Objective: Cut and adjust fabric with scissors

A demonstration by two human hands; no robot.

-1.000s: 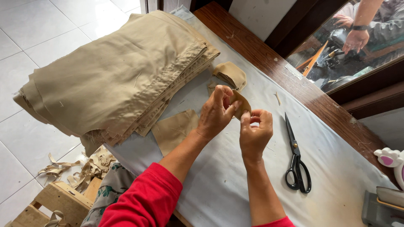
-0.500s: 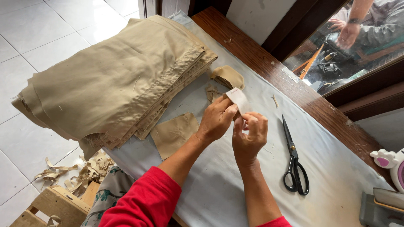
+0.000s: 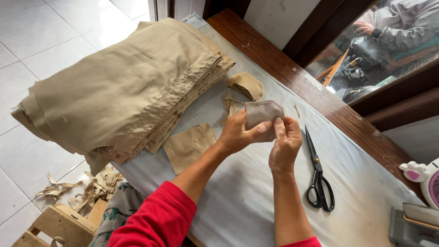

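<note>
— Since a second ago, what has moved?

— Both hands have drawn a little closer to the near edge of the table, and the small cloth piece (image 3: 262, 113) they work on now shows its pale greyish side, folded into a rounded pocket shape; earlier a narrow pale strip stuck up between the fingers.

— Who has hold of it?

— Both. The left hand (image 3: 237, 136) is curled shut around the lower left of the piece, thumb lying across it. The right hand (image 3: 285, 145) pinches its lower right edge between thumb and fingertips, the other fingers folded in. The piece sits just above and between them, lifted off the white cloth cover (image 3: 238, 201).

— What lies around them?

— Just left of the left hand, a flat tan square of fabric (image 3: 189, 146). Right of the right hand, black-handled scissors (image 3: 318, 176), closed, blades pointing to the far edge. At the near right corner, a grey box (image 3: 411, 224) and a white and pink plastic thing (image 3: 423, 176), partly cut off.

— Farther back?

— More tan scraps (image 3: 247, 85) just beyond the piece, one curled. A thick stack of folded tan fabric (image 3: 123, 91), smooth weave with frayed edges, overhangs the left edge. The brown wooden edge (image 3: 274, 59) runs along the far side.
</note>
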